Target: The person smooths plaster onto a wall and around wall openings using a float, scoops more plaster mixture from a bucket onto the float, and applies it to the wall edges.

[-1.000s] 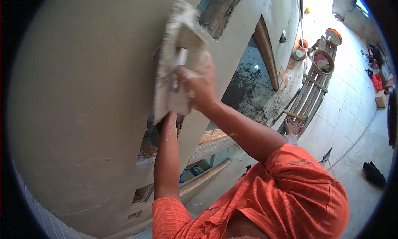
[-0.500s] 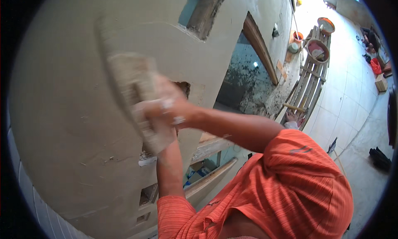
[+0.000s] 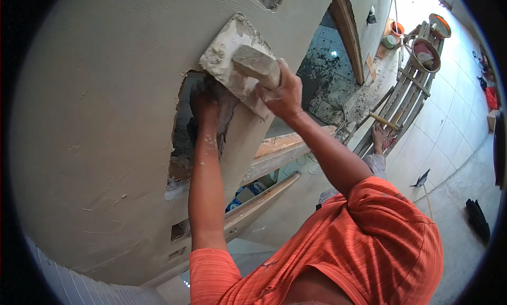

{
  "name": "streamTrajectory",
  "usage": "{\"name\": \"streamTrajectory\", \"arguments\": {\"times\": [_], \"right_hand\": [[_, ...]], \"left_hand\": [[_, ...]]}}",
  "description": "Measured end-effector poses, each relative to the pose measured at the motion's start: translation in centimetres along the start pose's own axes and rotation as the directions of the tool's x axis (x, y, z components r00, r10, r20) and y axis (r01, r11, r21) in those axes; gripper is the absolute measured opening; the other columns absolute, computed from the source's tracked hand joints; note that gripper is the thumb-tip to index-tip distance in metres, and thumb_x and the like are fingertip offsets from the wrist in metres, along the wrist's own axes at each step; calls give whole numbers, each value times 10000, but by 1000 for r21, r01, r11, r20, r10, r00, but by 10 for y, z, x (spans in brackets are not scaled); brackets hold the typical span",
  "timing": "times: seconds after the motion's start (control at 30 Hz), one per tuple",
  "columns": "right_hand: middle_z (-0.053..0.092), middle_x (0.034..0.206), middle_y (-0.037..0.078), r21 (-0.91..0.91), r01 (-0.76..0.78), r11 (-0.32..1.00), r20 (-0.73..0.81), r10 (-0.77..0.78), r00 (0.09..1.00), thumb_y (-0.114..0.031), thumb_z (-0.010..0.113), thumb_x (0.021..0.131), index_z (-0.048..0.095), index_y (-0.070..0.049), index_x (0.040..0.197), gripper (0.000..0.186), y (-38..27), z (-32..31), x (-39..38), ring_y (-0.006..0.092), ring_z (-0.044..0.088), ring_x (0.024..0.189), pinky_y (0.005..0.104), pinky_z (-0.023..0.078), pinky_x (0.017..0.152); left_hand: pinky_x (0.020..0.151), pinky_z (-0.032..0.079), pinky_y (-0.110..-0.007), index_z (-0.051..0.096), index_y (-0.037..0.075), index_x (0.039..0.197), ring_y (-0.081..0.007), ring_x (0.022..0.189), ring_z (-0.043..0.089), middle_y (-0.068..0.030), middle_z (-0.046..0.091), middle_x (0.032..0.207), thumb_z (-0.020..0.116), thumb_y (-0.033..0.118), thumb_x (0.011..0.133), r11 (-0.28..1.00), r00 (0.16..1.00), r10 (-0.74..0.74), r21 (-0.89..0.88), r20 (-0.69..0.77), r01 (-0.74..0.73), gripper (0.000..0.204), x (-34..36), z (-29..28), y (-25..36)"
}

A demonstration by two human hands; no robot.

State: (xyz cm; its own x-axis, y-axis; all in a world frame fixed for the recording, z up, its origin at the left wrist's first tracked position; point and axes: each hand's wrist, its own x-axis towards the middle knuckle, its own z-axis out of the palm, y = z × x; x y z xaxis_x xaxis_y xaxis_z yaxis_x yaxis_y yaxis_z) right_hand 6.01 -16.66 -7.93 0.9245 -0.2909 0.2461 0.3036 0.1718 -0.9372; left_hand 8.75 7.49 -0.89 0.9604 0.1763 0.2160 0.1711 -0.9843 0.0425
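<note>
My right hand (image 3: 284,92) is closed round the block handle of a mortar-caked plastering float (image 3: 219,54). The float's flat plate lies tilted at the upper edge of a rectangular opening in the plastered wall (image 3: 116,130), touching or very near the surface. My left hand (image 3: 205,101) reaches into the top of that opening, just below and left of the float. Its fingers are in shadow and partly hidden, so whether they grip the edge does not show. Rough broken edges surround the opening (image 3: 182,151).
Right of the wall stands a slatted wooden bench (image 3: 409,99), bearing a bucket (image 3: 425,55) and an orange-rimmed bucket (image 3: 440,27). A larger wood-framed opening (image 3: 346,33) lies at upper right. Wooden boards (image 3: 280,146) jut beside my arms. Pale tiles (image 3: 443,112) cover the floor.
The float, blurred by motion before, has moved rightward with my right hand to the opening's upper edge. My left hand, hidden behind it earlier, now shows in the opening. The view has shifted.
</note>
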Motion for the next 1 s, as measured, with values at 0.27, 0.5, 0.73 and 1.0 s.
{"name": "streamTrajectory", "arguments": {"times": [0.27,0.5,0.73,1.0], "right_hand": [[678,955,156,103,-235,967,424,171,889,-117,758,693,563,-80,1175,520,-18,-29,-96,284,681,927,373,521,840],[610,1008,50,197,-150,969,47,143,989,-77,764,759,532,-31,1148,455,31,-58,-56,132,586,902,306,507,762],[681,861,142,-131,251,959,146,-231,962,-141,813,712,582,-31,1056,429,22,-31,12,220,695,781,356,541,704],[692,1056,143,-228,229,946,-56,-247,967,-113,786,747,551,-23,1203,520,40,-84,105,212,673,943,345,531,812]], "left_hand": [[798,502,-492,639,-25,1026,-411,946,633,-243,660,1054,550,344,928,918,915,396,-6,-79,-397,392,0,-5,-19],[823,489,-504,637,-17,1050,-458,962,608,-269,649,1049,429,370,1004,988,985,40,155,-170,-14,442,-7,25,-19],[875,498,-484,641,-33,1067,-443,1021,614,-265,656,1084,447,347,1001,998,977,48,43,-207,-40,431,-17,11,7],[916,493,-473,619,-24,1166,-414,1075,612,-262,616,1205,435,283,993,981,997,-2,193,-77,17,398,-20,1,4]]}}
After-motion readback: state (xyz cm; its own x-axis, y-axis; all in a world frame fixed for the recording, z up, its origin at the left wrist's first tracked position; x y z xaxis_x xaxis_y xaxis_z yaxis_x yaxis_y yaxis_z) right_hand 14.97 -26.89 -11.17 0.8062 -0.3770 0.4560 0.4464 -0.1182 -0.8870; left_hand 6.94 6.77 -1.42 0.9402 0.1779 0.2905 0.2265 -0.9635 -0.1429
